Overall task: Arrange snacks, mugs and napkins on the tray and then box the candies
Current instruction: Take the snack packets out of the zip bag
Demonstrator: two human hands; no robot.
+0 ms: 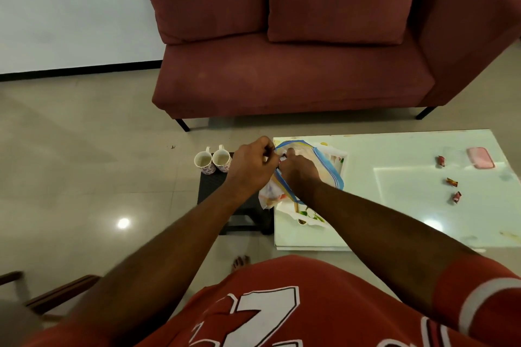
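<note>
While both hands (251,169) pinch, crinkly plastic bag (327,166) bulges.

Single head-worn wide-angle view, looking forward and steeply down from above the person's chest. Counter (408,205) close below right; sofa (296,65) farther ahead

light: dim, warm indoor | glare: lamp spot on floor (123,223), pale sheen on worktop (423,191) | shadow: soft under sofa (282,79) | blur: slight on hands | distortion: wide-angle bending at edges
</note>
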